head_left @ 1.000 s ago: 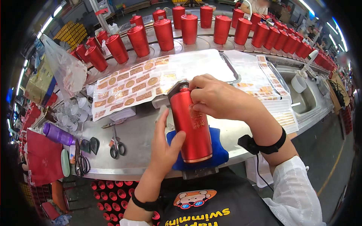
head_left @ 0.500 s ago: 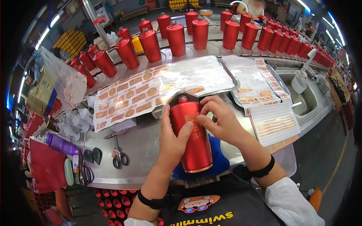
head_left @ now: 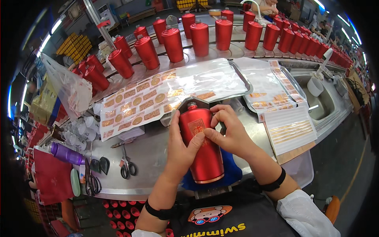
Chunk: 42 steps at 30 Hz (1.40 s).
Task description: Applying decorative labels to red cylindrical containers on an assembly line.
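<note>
A shiny red bottle (head_left: 204, 162) with a narrow neck leans in front of me, its base toward me. My left hand (head_left: 180, 147) wraps its left side, with the thumb lying on the front. On the bottle's face sits a gold-patterned square decal (head_left: 196, 125). My right hand (head_left: 229, 132) curls at the bottle's upper right, its thumb pressing by the lower right edge of the decal. Beneath the bottle lies a blue cloth (head_left: 232, 172), and a dark angular support (head_left: 192, 100) shows behind its neck.
Beyond lies a sheet of gold decals (head_left: 138, 100), with a strip sheet (head_left: 290, 130) to the right. Red bottles (head_left: 199, 37) line a conveyor behind. Scissors (head_left: 127, 168) and a purple bottle (head_left: 67, 153) are at left, a sink (head_left: 323, 104) at right. Another person (head_left: 266, 7) sits far back.
The held bottle has turned slightly, bringing the decal leftward and more into sight. My right thumb has shifted down. Near-row conveyor bottles have moved right, and those in the back row left.
</note>
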{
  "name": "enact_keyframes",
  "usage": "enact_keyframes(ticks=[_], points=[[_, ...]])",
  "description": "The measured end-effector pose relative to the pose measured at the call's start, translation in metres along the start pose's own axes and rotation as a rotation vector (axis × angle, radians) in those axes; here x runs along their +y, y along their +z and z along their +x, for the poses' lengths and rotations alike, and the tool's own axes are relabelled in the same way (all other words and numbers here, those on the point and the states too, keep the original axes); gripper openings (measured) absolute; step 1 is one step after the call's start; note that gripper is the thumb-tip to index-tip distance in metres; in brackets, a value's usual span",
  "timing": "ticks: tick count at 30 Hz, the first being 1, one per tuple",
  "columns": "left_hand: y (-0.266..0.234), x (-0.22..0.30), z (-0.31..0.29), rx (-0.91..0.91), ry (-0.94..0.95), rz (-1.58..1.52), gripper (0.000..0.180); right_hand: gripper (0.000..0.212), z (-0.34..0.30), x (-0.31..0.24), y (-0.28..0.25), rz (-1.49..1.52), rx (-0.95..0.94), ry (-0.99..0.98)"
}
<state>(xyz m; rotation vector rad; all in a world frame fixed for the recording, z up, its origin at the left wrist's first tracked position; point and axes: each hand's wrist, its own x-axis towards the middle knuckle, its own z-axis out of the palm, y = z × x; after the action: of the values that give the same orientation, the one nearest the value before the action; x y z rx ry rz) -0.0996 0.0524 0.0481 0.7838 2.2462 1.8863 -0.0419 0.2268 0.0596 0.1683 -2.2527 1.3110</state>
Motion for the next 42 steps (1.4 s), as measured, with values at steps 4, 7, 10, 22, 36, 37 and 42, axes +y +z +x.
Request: enact_keyframes(ticks=[4,7,10,22,36,37,42], points=[[-0.002,0.002,0.000,-0.034,-0.004,-0.055,0.090,0.030,-0.007,0.002,-0.001,0.017,-0.001,-0.015],[-0.004,0.003,-0.002,-0.050,0.035,-0.008,0.088,0.030,-0.009,0.004,-0.001,0.027,-0.028,-0.015],[0.000,0.007,0.000,-0.034,-0.018,-0.248,0.082,0.030,-0.008,0.002,0.000,0.054,-0.029,0.016],[0.007,-0.002,0.005,0.037,-0.005,-0.223,0.072,0.028,0.000,0.006,0.009,0.014,0.077,0.022],[0.003,-0.006,0.001,-0.007,-0.010,-0.127,0.087,0.029,-0.016,0.003,0.003,0.296,0.180,0.226],[0.003,-0.004,0.001,-0.007,-0.011,-0.126,0.087,0.029,-0.019,-0.001,0.002,0.297,0.180,0.227],[0.005,0.001,0.001,0.024,0.058,-0.008,0.092,0.034,-0.040,-0.035,-0.022,0.568,0.162,0.391]])
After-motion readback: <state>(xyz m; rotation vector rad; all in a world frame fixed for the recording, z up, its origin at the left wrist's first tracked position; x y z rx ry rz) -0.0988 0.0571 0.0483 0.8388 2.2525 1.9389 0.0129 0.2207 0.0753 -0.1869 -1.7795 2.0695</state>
